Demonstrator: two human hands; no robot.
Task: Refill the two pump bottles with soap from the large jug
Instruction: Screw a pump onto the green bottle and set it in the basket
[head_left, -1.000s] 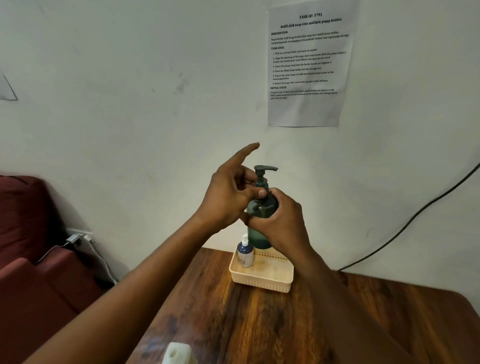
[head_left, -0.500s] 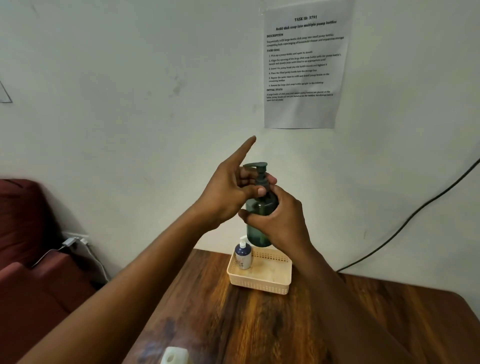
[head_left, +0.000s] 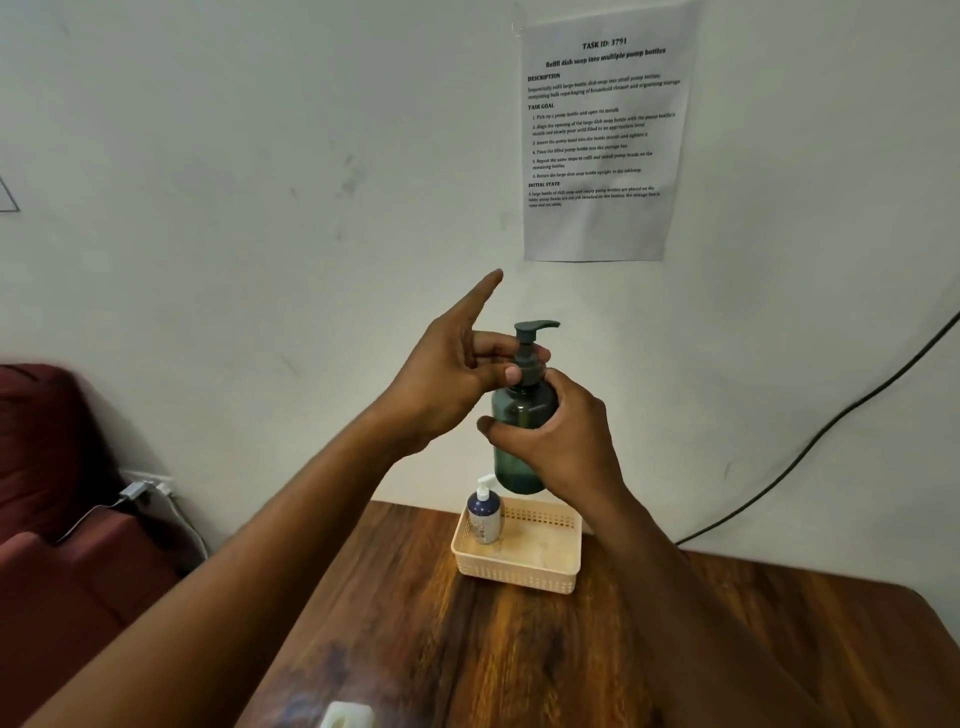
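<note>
Green pump bottle (head_left: 522, 441) is held up in the air, upright, above the 12 o'clock edge of the beige basket (head_left: 519, 571), not touching it. Right hand (head_left: 566, 457) grips the body, fingers curled round it from the 3 o'clock side, thumb across the front. Left hand (head_left: 452, 379) pinches the pump collar (head_left: 527, 364) with thumb and middle fingers; its index finger sticks straight out toward 11 o'clock, touching nothing. Pump head (head_left: 535, 328) sits on top, spout pointing to 3 o'clock. Liquid level inside is hard to read through the dark plastic.

Small dark blue pump bottle (head_left: 484, 512) stands in the basket's 9 o'clock corner. Top of a white jug (head_left: 347, 716), probably the soap jug, shows at the 6 o'clock frame edge on the wooden worktop (head_left: 727, 649).

Likely step: twisting the collar, tightening or loosening, cannot tell which.

Risks, as judgement:
- Thin two-finger pinch on the collar could slip, more so if soap has made the neck slick; the thread then ends up half seated and leaks later.
- Collar going on crooked would cross-thread.
- Pressing down on the pump head while twisting could squirt soap toward 3 o'clock.
- Bottle is gripped in mid-air; if the right hand loosens under the twisting force it would drop onto the basket and could knock over the blue bottle.
- Tilting it with a loose collar would spill onto the worktop.
</note>
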